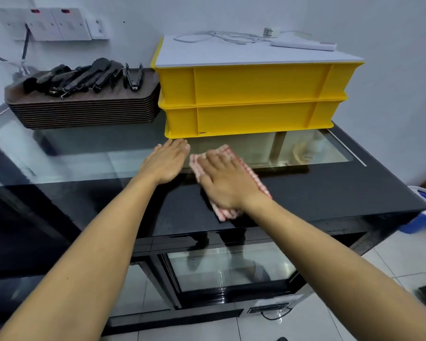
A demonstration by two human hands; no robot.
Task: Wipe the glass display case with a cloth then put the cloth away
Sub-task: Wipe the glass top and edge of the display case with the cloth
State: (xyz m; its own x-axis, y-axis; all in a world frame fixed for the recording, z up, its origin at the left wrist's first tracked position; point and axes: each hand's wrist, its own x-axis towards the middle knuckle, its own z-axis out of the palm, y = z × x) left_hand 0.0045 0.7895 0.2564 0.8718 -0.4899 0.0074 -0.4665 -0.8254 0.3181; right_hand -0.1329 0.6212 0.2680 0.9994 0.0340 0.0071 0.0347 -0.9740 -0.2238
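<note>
The glass display case [312,190] has a black-framed glass top and glass front panels below. A red-and-white checked cloth [252,172] lies flat on the top near its middle. My right hand [225,180] presses on the cloth with straight fingers and covers most of it. My left hand [166,162] rests flat on the glass just left of the cloth, fingers straight and together, holding nothing.
Two stacked yellow crates [253,99] with a white board, cable and charger on top stand at the back of the case. A stack of brown trays [84,112] carrying black tongs sits at the back left. A blue stool [423,217] stands on the tiled floor at right.
</note>
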